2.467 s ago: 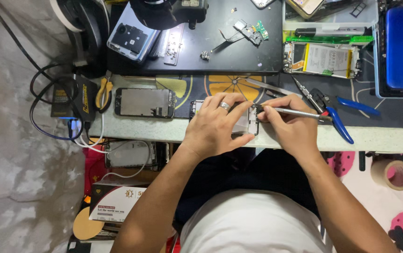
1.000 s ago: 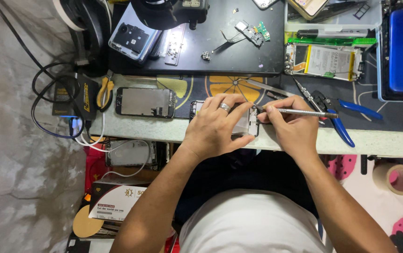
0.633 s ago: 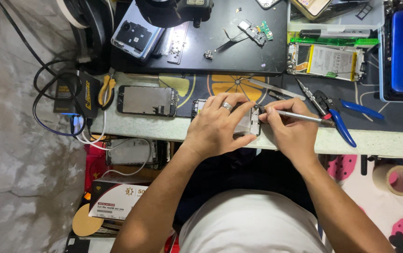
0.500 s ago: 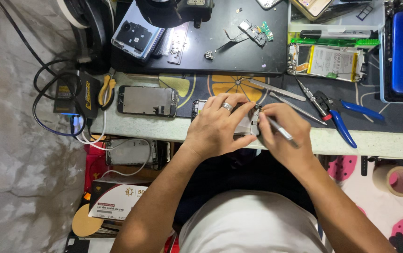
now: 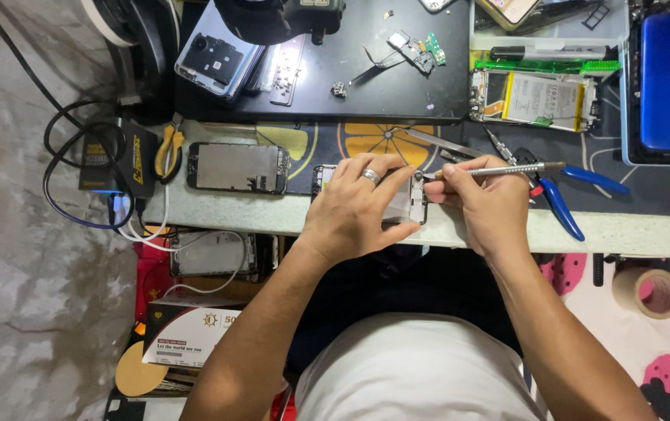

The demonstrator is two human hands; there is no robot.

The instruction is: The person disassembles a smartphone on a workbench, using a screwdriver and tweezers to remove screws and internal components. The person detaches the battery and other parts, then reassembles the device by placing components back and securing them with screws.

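The left hand is laid over an opened phone at the front edge of the worktop, fingers curled round its rim and pinning it flat. The right hand is closed in a pen grip on a slim metal screwdriver, whose tip meets the phone's upper end. The phone is judged light, thin, stiff and fragile, with exposed parts easily scratched, so it is best held by its side edges. The screwdriver is smooth and likely slippery, best gripped near the tip. Blue-handled pliers lie just beside the right hand, and a second opened phone lies further left
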